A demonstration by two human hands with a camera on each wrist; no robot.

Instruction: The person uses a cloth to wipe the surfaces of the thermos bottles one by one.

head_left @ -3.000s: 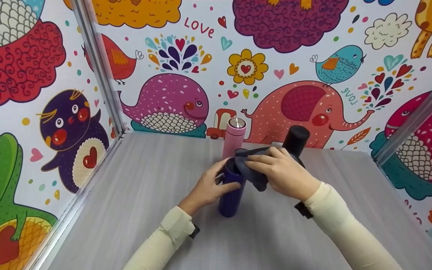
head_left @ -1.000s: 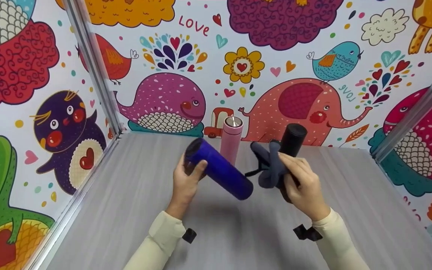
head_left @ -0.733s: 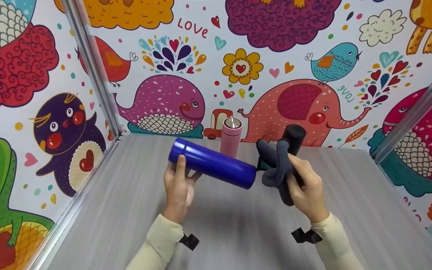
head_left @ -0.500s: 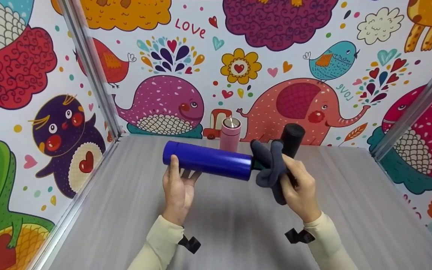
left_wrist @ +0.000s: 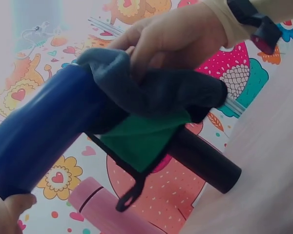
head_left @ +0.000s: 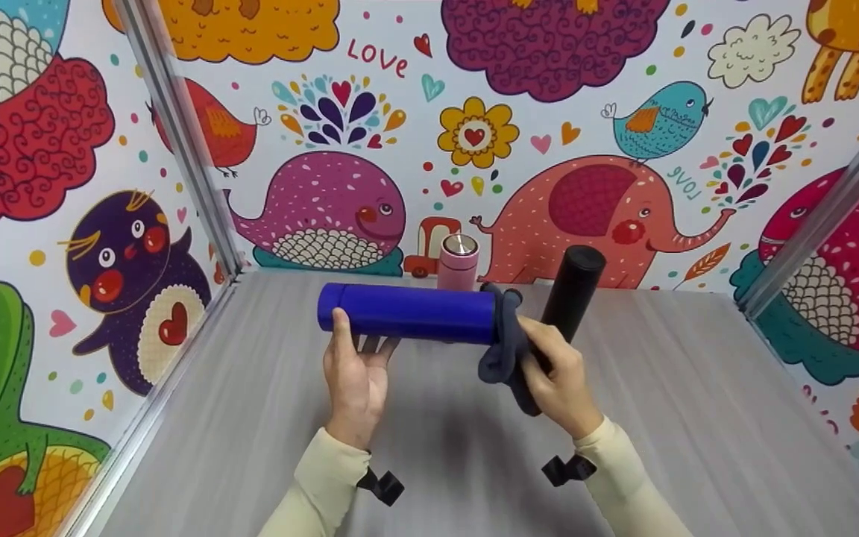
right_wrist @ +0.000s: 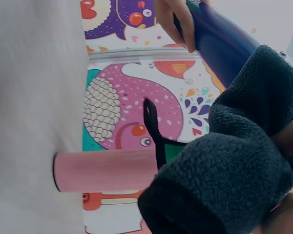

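Observation:
A blue bottle [head_left: 414, 313] is held level above the table, its mouth end to the left. My left hand [head_left: 355, 382] grips it near that end, thumb in front and other fingers underneath. Against the bottle's right end, the base, lies a dark grey cloth [head_left: 505, 347] bunched in my right hand [head_left: 562, 380]. In the left wrist view the cloth [left_wrist: 141, 141] shows a green side, black edging and a hanging loop. The right wrist view has the grey cloth [right_wrist: 219, 180] close up, partly covering the bottle [right_wrist: 222, 44]. The right fingertips are partly hidden in its folds.
Behind the blue bottle stands a pink bottle [head_left: 458, 272] with a shiny top. A black bottle [head_left: 575, 291] stands at the back right, partly behind the right hand. The grey table [head_left: 265, 418] ends at printed walls with metal corner posts.
The blue bottle went from upright to tilted to level, lifted in the left hand. The cloth moved from its mouth, away to the right, then back left onto its base.

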